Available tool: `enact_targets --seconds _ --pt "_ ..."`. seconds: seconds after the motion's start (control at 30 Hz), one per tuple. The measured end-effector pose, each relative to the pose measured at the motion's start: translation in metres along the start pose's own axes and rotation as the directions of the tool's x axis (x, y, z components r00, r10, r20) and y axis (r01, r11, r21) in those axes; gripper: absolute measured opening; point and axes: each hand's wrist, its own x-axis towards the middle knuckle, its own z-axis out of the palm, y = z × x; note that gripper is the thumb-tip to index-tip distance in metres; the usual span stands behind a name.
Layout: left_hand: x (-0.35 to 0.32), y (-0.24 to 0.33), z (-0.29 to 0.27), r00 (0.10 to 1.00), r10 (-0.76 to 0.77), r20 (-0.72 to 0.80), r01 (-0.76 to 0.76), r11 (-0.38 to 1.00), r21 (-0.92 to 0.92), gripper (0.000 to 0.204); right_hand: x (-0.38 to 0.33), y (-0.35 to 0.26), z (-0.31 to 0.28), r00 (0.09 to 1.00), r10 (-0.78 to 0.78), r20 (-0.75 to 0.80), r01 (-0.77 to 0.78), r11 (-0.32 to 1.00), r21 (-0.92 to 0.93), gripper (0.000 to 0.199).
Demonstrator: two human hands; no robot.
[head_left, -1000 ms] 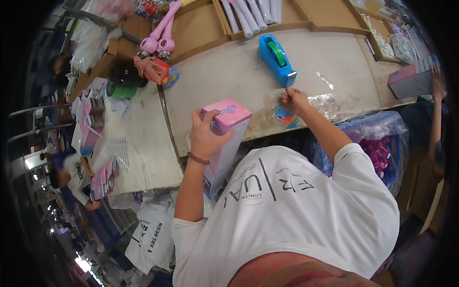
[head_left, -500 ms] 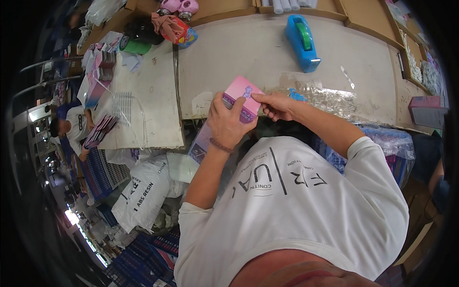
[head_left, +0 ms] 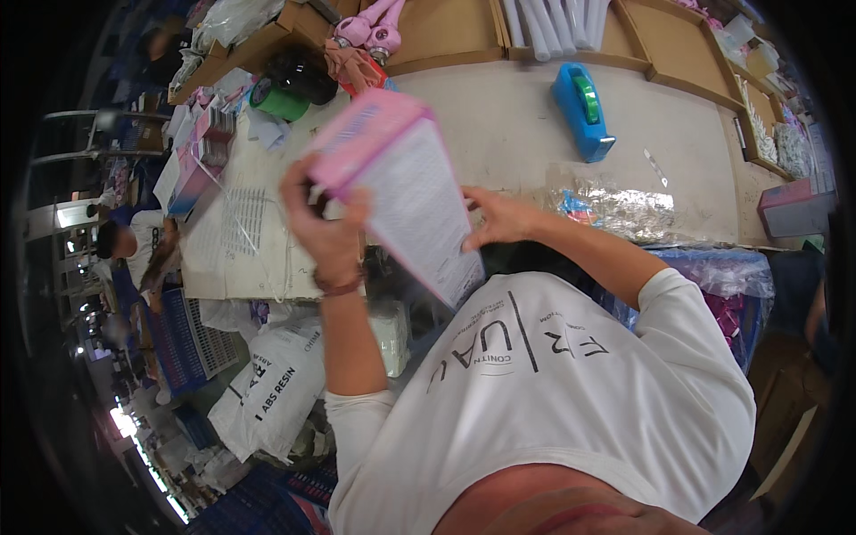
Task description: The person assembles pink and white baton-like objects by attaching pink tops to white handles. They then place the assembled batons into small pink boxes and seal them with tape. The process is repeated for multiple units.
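Note:
A long pink carton (head_left: pixel 415 192) with a white printed side panel is tilted in front of my chest, its pink end up and to the left. My left hand (head_left: pixel 325 223) is closed around that upper left end, blurred by motion. Beside the carton's right long edge is my right hand (head_left: pixel 499 218), thumb and fingers spread apart. Its thumb tip overlaps the white panel; whether it presses there I cannot tell. The carton hides part of the table edge behind it.
A blue tape dispenser (head_left: pixel 584 111) with green tape stands on the table (head_left: pixel 499 98). Cardboard trays (head_left: pixel 455 40) line the back, one holding white tubes (head_left: pixel 553 27). Pink-headed objects (head_left: pixel 370 36) lie back left. A white sack (head_left: pixel 272 388) sits low left; another person (head_left: pixel 143 245) works beyond.
The carton has swung up and to the left, turning its white panel into view. My left hand moved left with it. My right hand's pinch at the box end has opened, now lower along its side.

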Motion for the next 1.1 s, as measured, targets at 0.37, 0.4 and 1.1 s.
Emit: enact_targets --seconds 0.37,0.4,1.1 --pt "0.035 -0.035 -0.170 0.945 0.181 -0.272 -0.198 0.979 -0.038 0.066 0.039 -0.133 -0.021 0.946 -0.320 -0.054 0.167 0.622 -0.765 0.096" --pt "0.027 -0.038 -0.166 0.956 0.197 -0.217 -0.174 0.977 0.120 0.067 0.040 -0.145 -0.027 0.944 -0.326 -0.045 0.128 0.491 -0.862 0.091" --pt "-0.078 -0.246 -0.040 0.352 -0.746 0.565 0.526 0.657 0.540 0.087 0.331 -0.101 -0.210 0.835 0.053 -0.548 0.145 0.939 0.312 0.038"
